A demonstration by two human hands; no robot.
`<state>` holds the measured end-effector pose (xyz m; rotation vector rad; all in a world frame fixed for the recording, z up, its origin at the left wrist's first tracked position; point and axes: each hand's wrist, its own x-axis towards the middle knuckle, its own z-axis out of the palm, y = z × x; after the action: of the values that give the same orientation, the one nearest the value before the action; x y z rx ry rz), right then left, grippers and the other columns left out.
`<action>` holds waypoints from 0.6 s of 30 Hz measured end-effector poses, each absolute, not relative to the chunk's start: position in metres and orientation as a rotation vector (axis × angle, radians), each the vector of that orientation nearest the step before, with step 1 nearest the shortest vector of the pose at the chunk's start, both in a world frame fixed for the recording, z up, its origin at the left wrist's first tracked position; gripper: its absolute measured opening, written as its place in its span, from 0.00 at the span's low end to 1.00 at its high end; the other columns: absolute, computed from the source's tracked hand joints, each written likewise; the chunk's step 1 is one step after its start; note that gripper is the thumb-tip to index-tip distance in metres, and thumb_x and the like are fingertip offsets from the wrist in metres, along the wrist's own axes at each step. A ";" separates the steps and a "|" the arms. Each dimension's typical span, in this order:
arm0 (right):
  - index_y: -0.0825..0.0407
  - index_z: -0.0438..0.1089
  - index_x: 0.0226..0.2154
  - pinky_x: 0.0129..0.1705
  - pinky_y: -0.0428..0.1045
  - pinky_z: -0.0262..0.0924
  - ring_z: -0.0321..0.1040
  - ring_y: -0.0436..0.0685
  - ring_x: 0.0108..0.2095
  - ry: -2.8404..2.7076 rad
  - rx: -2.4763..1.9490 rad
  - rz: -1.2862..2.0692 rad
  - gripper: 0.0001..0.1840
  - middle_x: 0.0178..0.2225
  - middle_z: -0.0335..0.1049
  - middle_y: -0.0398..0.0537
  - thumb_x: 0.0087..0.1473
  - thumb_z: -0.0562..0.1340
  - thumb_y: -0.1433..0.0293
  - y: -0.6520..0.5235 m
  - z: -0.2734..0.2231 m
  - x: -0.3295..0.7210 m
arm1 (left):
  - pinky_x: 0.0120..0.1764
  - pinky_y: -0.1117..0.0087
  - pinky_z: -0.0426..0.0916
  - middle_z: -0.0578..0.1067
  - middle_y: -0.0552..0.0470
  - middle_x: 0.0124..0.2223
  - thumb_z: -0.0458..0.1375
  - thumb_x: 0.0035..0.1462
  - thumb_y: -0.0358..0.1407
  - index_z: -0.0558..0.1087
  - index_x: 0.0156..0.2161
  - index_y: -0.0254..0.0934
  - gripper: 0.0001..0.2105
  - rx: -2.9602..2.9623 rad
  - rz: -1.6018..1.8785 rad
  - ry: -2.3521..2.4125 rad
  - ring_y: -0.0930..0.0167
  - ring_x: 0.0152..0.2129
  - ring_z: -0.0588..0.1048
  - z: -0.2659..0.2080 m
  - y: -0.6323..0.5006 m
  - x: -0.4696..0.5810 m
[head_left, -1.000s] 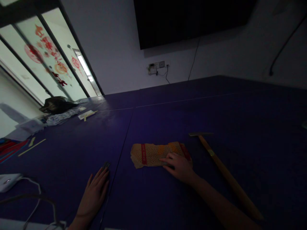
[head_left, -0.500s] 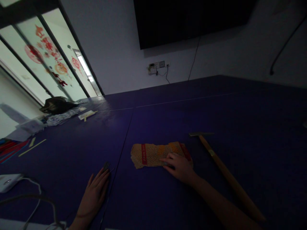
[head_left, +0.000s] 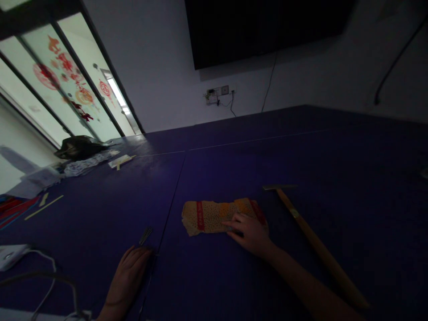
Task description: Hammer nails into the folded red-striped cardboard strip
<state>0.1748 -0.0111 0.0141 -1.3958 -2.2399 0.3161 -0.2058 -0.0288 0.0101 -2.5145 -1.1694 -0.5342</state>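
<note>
Close to the table seam, my left hand (head_left: 129, 273) rests with its fingers drawn together. A thin, pale tip, like a nail's, sticks out past them. Just beyond the fingertips lies a small bundle of thin metal nails (head_left: 146, 235). My right hand (head_left: 249, 232) is on a flat, torn piece of printed brown cardboard (head_left: 210, 216) with red bands and dark dots. Its thumb and fingers are pinched around something small and greyish, too dim to name. A hammer (head_left: 312, 238) with a wooden handle lies to the right of that hand, its metal head pointing away.
The purple table (head_left: 220, 174) reaches to the wall under a dark screen (head_left: 267, 31). A white device (head_left: 13, 255) with cables is at the lower left. Red and blue strips (head_left: 16, 209), papers (head_left: 83, 165) and a black bag (head_left: 80, 147) lie along the left side.
My left hand has drawn back from the bundle of nails, toward me, with a thin tip still showing at its fingers. The bundle stays on the table. My right hand has barely moved.
</note>
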 end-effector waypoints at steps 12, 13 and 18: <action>0.47 0.70 0.42 0.35 0.49 0.58 0.65 0.55 0.35 -2.228 -1.403 0.295 0.15 0.32 0.68 0.48 0.50 0.58 0.70 -0.012 0.015 0.175 | 0.40 0.64 0.65 0.75 0.52 0.32 0.45 0.57 0.36 0.70 0.36 0.42 0.11 -2.483 -0.459 -1.273 0.69 0.30 0.73 0.011 -0.026 -0.203; 0.47 0.70 0.42 0.35 0.49 0.58 0.65 0.55 0.35 -2.227 -1.404 0.296 0.15 0.32 0.68 0.48 0.50 0.58 0.70 -0.012 0.015 0.174 | 0.40 0.63 0.64 0.75 0.52 0.32 0.45 0.57 0.36 0.70 0.35 0.42 0.11 -2.487 -0.438 -1.326 0.69 0.31 0.72 0.011 -0.027 -0.203; 0.47 0.71 0.41 0.34 0.49 0.58 0.65 0.55 0.35 -2.223 -1.410 0.296 0.14 0.31 0.68 0.47 0.49 0.58 0.71 -0.012 0.015 0.174 | 0.45 0.59 0.59 0.74 0.51 0.34 0.46 0.56 0.37 0.71 0.34 0.42 0.11 -2.479 -0.295 -1.631 0.66 0.34 0.70 0.011 -0.029 -0.200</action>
<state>0.1744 -0.0122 0.0150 -1.4098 -2.2233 0.2956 -0.2000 -0.0292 0.0111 -2.4786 -1.6314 -0.2953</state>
